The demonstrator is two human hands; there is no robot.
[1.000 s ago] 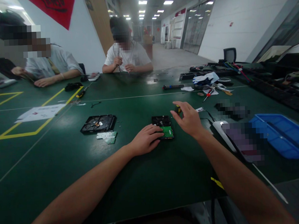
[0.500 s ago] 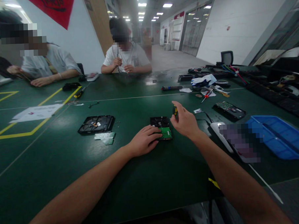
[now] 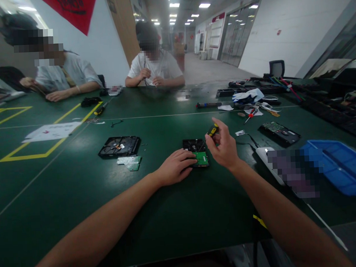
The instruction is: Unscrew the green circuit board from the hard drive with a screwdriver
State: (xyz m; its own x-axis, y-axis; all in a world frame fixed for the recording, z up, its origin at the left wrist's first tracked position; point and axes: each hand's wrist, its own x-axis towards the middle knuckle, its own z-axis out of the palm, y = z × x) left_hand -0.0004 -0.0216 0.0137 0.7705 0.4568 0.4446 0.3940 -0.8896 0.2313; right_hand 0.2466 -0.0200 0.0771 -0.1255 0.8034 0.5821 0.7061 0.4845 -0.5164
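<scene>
A hard drive [image 3: 201,159] lies on the green table with its green circuit board facing up. My left hand [image 3: 177,165] rests over its left side and holds it, the fingers reaching onto the board. Just right of the drive, my right hand [image 3: 224,147] is raised with a screwdriver [image 3: 213,130] between thumb and fingers. Its yellow and black handle is tilted; the shaft cannot be made out. To the left lie a second, open-looking hard drive [image 3: 119,146] and a detached circuit board [image 3: 129,162].
At right are another hard drive [image 3: 279,133], a white device [image 3: 269,165] with a cable and a blue tray [image 3: 340,169]. Farther back lie a red screwdriver [image 3: 250,115], a dark pen-shaped tool [image 3: 208,105] and gloves [image 3: 248,95]. Two people sit across the table.
In my right hand the screwdriver has turned, so more of its handle shows and it tilts. My left hand stays on the hard drive. The whole view has shifted slightly.
</scene>
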